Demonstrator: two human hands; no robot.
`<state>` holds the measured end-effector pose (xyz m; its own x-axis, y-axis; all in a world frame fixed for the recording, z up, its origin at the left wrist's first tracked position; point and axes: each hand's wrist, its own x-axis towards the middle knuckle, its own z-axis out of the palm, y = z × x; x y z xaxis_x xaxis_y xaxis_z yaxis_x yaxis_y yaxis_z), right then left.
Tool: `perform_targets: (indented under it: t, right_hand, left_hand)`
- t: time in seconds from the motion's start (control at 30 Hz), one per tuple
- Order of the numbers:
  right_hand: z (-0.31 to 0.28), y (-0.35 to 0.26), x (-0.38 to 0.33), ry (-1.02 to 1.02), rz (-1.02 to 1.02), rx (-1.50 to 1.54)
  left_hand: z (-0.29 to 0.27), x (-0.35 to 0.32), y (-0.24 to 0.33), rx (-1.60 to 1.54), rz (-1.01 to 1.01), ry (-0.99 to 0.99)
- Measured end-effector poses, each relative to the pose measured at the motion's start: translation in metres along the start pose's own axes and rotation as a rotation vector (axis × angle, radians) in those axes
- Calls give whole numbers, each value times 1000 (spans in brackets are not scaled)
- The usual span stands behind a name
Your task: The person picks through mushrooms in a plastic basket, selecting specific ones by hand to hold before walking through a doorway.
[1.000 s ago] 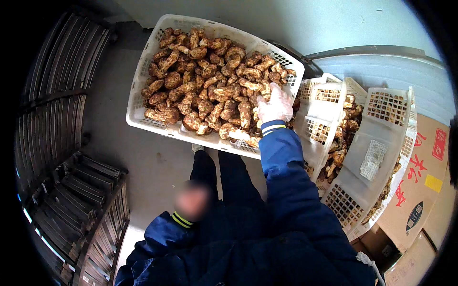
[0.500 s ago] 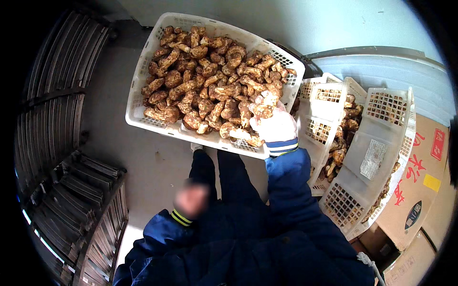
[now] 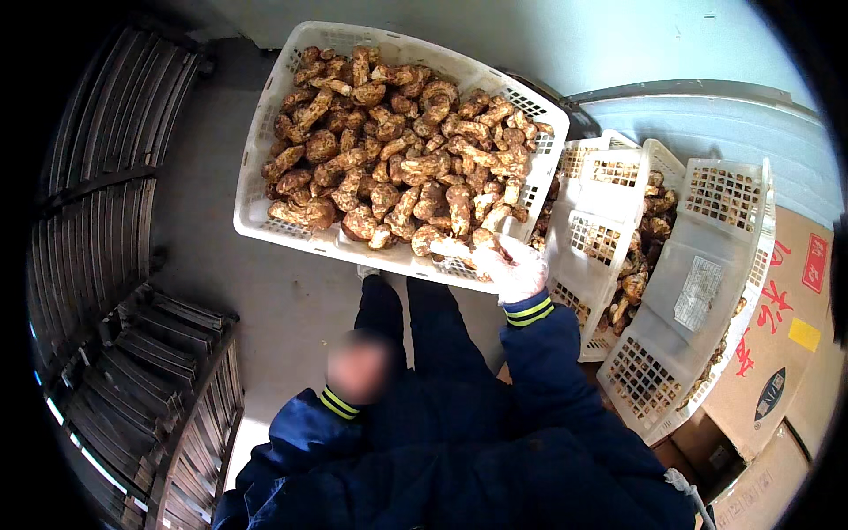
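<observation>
A large white plastic basket [image 3: 250, 199] holds a heap of thick-stemmed, brown-and-cream mushrooms [image 3: 389, 168]. My right hand [image 3: 514, 269], in a whitish glove, is at its near right corner, with fingers closed around a mushroom [image 3: 487, 239] at the edge of the heap. The fingertips are partly hidden. Low in front of my body, well apart from the basket, is my left hand [image 3: 358, 369]. It is blurred, so its fingers cannot be read, and nothing is visible in it.
To the right, white crates [image 3: 565, 238] with more mushrooms stand partly covered by a white perforated basket [image 3: 693, 283]. Cardboard boxes [image 3: 777, 327] are stacked beyond. Dark slatted racks [image 3: 159, 353] line the left side, and a pale wall [image 3: 654, 44] rises behind.
My right hand has moved from over the heap's right side toward me, to the basket's near right corner. The left hand stays in about the same place.
</observation>
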<state>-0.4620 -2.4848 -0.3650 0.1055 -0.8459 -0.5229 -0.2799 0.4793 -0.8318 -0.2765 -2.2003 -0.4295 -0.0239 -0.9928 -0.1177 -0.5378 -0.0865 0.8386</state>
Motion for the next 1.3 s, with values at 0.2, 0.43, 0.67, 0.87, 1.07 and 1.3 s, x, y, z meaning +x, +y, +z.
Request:
perform_targets:
  t: [0.2, 0.43, 0.67, 0.87, 1.07, 1.3]
  right_hand:
    - [15, -26, 15, 131, -107, 345]
    - [1, -17, 67, 260, -490, -1022]
    - [1, 0, 73, 27, -613, -1189]
    - [11, -25, 53, 155, -493, -1038]
    - [43, -52, 40, 339, -554, -742]
    - [83, -67, 52, 2, -472, -767]
  left_hand:
    - [2, -1, -3, -1, 1, -15]
    - [0, -1, -1, -121, -51, -12]
    - [-2, -4, 4, -1066, -446, -62]
    - [2, 3, 2, -2460, -796, -40]
    - [0, 5, 1, -2661, -829, -46]
    - [-1, -2, -4, -2710, -817, -24]
